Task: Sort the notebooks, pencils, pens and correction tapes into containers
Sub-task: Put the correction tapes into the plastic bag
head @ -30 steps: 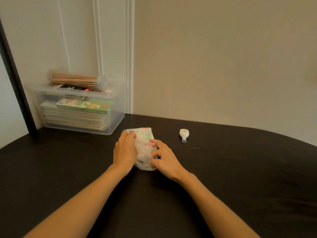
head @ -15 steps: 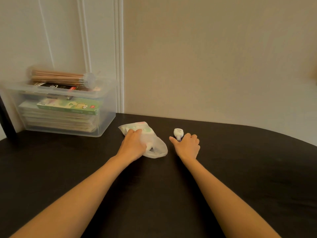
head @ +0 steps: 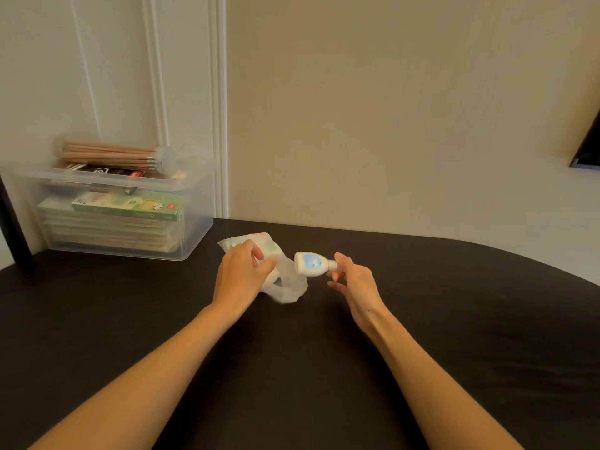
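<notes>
Head camera: right hand point(head: 355, 284) pinches a correction tape point(head: 310, 263) by its tip, just beside the left hand point(head: 240, 276), whose fingers grasp a plastic bag point(head: 289, 285).

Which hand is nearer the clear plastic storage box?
Left. The left hand grips a translucent plastic bag beside the clear plastic storage box; the right hand pinches a white correction tape farther right.

Dim warm indoor light; slight motion blur; wide-angle bowing at edges.
</notes>
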{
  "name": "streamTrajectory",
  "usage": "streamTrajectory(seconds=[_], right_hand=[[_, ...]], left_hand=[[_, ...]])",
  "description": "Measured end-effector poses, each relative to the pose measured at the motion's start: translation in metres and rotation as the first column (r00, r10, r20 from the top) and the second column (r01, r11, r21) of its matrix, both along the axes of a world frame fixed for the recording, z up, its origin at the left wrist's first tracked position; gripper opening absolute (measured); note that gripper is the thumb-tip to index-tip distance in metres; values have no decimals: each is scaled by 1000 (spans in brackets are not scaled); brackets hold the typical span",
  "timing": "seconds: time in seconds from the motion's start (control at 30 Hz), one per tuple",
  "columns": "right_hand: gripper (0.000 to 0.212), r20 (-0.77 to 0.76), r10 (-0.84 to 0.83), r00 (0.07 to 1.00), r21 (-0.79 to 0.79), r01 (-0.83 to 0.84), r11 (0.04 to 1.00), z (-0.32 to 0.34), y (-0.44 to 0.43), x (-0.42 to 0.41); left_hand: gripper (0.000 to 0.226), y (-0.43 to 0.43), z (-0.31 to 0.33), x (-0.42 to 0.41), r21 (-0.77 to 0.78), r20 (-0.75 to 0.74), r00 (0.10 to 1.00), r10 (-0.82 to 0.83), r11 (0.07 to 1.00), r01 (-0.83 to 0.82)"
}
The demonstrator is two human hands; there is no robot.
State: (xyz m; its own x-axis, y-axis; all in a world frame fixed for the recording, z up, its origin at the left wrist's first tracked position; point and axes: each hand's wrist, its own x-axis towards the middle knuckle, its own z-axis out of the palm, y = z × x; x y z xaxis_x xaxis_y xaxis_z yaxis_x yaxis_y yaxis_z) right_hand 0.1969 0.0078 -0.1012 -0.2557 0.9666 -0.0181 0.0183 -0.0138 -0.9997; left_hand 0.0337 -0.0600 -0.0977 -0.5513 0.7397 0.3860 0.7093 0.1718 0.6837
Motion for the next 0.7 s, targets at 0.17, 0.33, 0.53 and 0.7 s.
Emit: streamTrajectory(seconds=[0.17,0.33,0.53,0.7], right_hand=[[44,282,23,959,283,-106,953,-1,-35,1],[40,455,-162,876,494,-96,864,-9,-51,-22],[35,482,-263,836,508,-22,861,-9,-59,-54],[34,497,-228,837,459,-31,888,-5,-56,-77]], left_hand=[[41,-9,10,10,-26,-57,998,-32,999,31],[42,-19,19,10,-66,-117,992,-53,997,46],[34,-22,17,7,-94,-180,970,-165,984,150],[43,-26,16,-8,-136,-217,961,-171,980,144]])
